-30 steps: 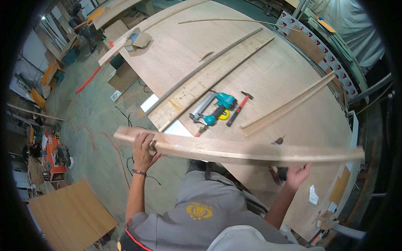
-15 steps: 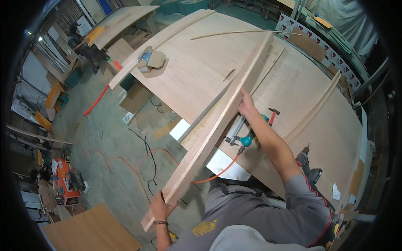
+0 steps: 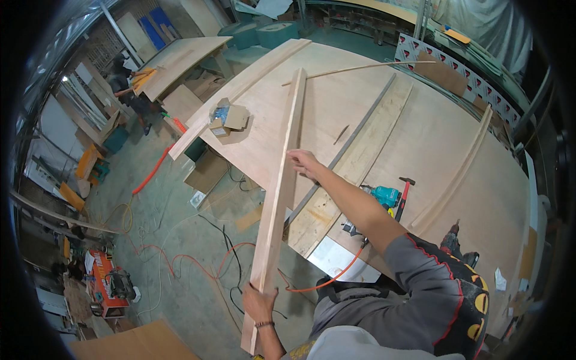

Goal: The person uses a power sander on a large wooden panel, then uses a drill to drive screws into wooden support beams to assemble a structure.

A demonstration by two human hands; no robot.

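A long pale wooden beam slants over the near left edge of the plywood-topped table. My left hand is wrapped round its near end, which hangs out past the table. Farther up, my right hand has its fingers curled against the beam's right edge. Beneath my right forearm run a grey straight bar and a flat wooden board. A teal air nailer lies beside the forearm, with a red-handled hammer to its right.
An open cardboard box stands at the table's left edge. A drill and a wooden strip lie to the right. An orange air hose drops to the floor. Another person stands by the far left table.
The beam has swung left, its far end moving off the board and bar. Both hands have travelled with it, and more of the nailer and board now shows.
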